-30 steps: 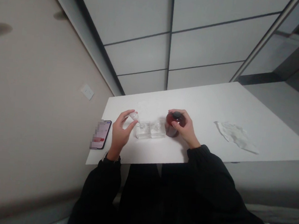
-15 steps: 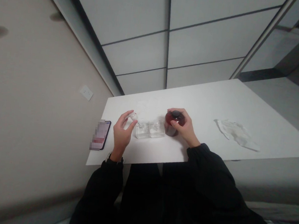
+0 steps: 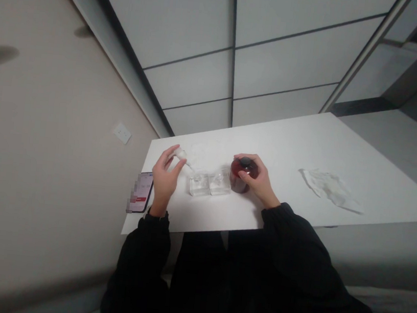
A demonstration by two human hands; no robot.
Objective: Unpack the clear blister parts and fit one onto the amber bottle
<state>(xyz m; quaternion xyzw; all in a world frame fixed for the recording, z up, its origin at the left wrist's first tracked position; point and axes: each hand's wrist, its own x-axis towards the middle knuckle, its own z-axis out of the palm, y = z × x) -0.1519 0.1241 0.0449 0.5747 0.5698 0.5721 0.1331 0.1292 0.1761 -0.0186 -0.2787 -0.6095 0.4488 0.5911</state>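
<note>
- The person sits at a white rectangular table [image 3: 306,141], both arms in black sleeves [image 3: 296,243] reaching onto it.
- The left hand [image 3: 164,179] is curled, its thumb and fingertips pinched round a small clear plastic dropper [image 3: 183,156]. The dropper is tilted, bulb up by the fingers and thin tip slanting down to the right toward the nearer of two clear containers.
- Those two small clear square containers [image 3: 210,183] stand side by side on the table, touching one another, between the hands. They look see-through all the way; whether any liquid lies in them I cannot tell from here.
- The dropper's tip sits just above the left container's rim; whether it touches I cannot tell.
- The right hand [image 3: 259,181] is wrapped about a round dark red jar with a black cap [image 3: 241,173], fingers round its far and right side, thumb on the near side. The jar stands upright on the table, just to the right of the clear containers. Its contents look dark red through the wall; how full it is I cannot tell.
- A black smartphone with a lit screen [image 3: 139,192] lies at the table's left edge, just beside the left wrist.
- A crumpled white tissue [image 3: 329,188] lies flat, well apart to the right of the jar.
</note>
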